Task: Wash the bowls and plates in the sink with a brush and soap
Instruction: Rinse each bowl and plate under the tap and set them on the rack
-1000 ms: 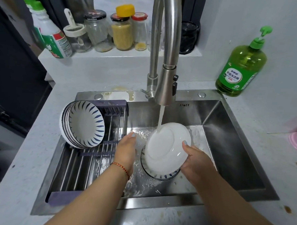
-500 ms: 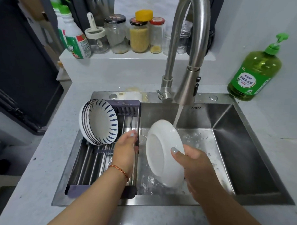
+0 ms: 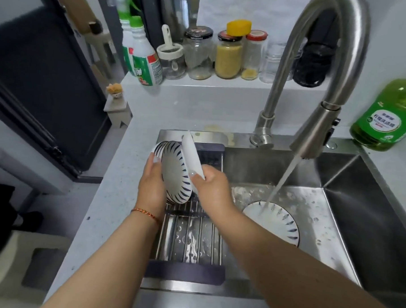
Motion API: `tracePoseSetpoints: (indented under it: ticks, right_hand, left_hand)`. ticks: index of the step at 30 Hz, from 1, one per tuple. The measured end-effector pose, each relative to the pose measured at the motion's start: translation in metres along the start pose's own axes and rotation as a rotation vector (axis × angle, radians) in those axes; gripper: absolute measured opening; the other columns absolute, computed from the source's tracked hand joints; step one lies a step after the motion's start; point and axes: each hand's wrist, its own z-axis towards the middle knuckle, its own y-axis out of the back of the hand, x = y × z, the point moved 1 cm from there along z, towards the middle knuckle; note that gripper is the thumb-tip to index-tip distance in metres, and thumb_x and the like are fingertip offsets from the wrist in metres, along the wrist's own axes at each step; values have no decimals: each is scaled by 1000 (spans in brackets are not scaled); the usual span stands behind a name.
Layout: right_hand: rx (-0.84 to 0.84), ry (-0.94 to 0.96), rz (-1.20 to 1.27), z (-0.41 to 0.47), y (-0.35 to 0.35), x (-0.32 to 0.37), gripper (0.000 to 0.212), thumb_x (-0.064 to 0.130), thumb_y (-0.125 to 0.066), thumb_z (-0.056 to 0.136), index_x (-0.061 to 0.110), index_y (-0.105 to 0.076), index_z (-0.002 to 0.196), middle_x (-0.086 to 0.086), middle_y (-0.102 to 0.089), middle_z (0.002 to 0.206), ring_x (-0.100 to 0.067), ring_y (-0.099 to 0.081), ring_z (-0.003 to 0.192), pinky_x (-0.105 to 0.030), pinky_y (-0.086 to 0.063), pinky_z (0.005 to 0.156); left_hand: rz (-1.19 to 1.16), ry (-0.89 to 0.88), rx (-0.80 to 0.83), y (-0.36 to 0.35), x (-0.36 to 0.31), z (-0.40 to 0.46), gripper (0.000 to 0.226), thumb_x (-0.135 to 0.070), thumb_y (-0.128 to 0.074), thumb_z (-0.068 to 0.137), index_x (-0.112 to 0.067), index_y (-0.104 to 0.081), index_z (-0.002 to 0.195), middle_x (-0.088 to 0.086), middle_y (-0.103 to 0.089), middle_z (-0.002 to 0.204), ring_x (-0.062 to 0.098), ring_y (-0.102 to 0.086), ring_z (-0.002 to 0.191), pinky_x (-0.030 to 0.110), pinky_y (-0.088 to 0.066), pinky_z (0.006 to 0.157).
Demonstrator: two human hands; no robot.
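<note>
Fingers (image 3: 197, 177) of the right hand (image 3: 213, 191) are curled round the lower edge of a white plate (image 3: 192, 157), thumb on the near face; grasp is firm. The plate is held on edge, tilted, its upper rim above the far end of the drying rack (image 3: 189, 234). It sits just beside, possibly touching, the front of the stack of striped bowls (image 3: 175, 173); contact cannot be confirmed.

Left hand (image 3: 150, 186): fingers extended along the back of the stack, fingertips near its upper left rim, thumb hidden. It rests against the stack; no curl around it is visible. A red thread bracelet (image 3: 146, 213) is on the left wrist.

The stack stands on edge at the far left of the rack, blue radial stripes facing right. The rack spans the left part of the steel sink (image 3: 358, 207); its bars are wet.

Faucet (image 3: 328, 94) is running. The stream lands on a striped plate (image 3: 278, 223) lying flat on the sink floor, right of the right forearm, which covers its left edge. Suds and droplets are on the sink floor around it.

A green dish soap bottle (image 3: 389, 115) stands on the counter (image 3: 116, 196) at far right, behind the sink corner. Jars (image 3: 227, 54) and a cleaner bottle (image 3: 143, 60) stand on the ledge behind the faucet. No brush identified.
</note>
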Motion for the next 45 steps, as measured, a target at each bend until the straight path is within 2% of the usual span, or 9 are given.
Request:
tracePoseSetpoints:
  ticks: [9, 15, 20, 23, 25, 29, 33, 39, 45]
  right_hand:
    - [-41, -65, -28, 23, -62, -28, 22, 21, -51, 95, 4, -65, 98, -12, -62, 76, -17, -47, 66, -26, -37, 60]
    - [-41, -40, -104, 31, -80, -25, 44, 22, -49, 98, 18, -36, 57, 3, -34, 53, -11, -27, 50, -28, -23, 48]
    - [66, -45, -117, 35, -84, -29, 42, 21, -42, 101, 23, -34, 59, 7, -34, 56, -7, -30, 53, -17, -24, 46]
    - [150, -67, -68, 30, -73, -26, 24, 25, -42, 102, 25, -66, 106, 5, -64, 102, -7, -55, 96, -14, -41, 83]
    - [130, -7, -82, 24, -56, -24, 35, 26, -43, 101, 13, -57, 131, 1, -58, 129, -11, -50, 122, -17, -34, 100]
    - [-7, 109, -181, -8, 1, -44, 29, 27, -50, 97, 6, -68, 88, -6, -67, 87, -17, -60, 81, -30, -46, 74]
    - [-152, -176, -380, -27, 79, -99, 35, 22, -54, 93, 8, -49, 61, -3, -46, 60, -20, -50, 66, -25, -32, 54]
    - [18, -645, -749, -14, 180, -167, 23, 28, -48, 95, 11, -57, 84, -2, -51, 72, -25, -53, 80, -28, -43, 73]
    - [-41, -911, -671, -13, 210, -208, 31, 31, -51, 92, 7, -51, 73, -13, -58, 74, -27, -56, 66, -30, -48, 63]
  left_hand:
    - [7, 73, 41, 15, -9, 7, 48, -45, -32, 102, -27, -40, 145, -9, -47, 145, 17, -42, 134, 35, -28, 115]
    - [39, 66, 89, 20, -10, 12, 51, -48, -27, 102, -25, -39, 146, -11, -51, 140, 17, -43, 133, 27, -27, 106]
    - [14, 53, 91, 19, -11, 10, 49, -46, -29, 102, -23, -42, 144, -8, -52, 140, 16, -44, 133, 27, -28, 108]
    - [40, 24, 53, 16, -7, 11, 44, -46, -32, 102, -25, -47, 138, -6, -54, 138, 13, -46, 130, 32, -29, 114]
    - [112, -101, -39, 13, -1, 9, 40, -46, -37, 99, -26, -52, 130, -6, -58, 131, 10, -50, 123, 33, -34, 111]
    - [392, -413, 52, -14, 21, -23, 40, -49, -37, 88, -27, -56, 114, -8, -59, 110, 8, -54, 106, 28, -43, 92]
    - [563, -481, 342, -54, 60, -64, 33, -51, -36, 84, -35, -54, 107, -24, -51, 100, 9, -51, 101, 27, -42, 88]
    - [828, -483, 557, -76, 119, -94, 32, -27, -52, 96, -21, -52, 127, -5, -52, 117, 5, -39, 110, -2, -19, 87]
    - [1037, -614, 584, -73, 134, -101, 38, -40, -44, 89, -19, -56, 118, -4, -56, 105, 9, -47, 103, 14, -32, 81]
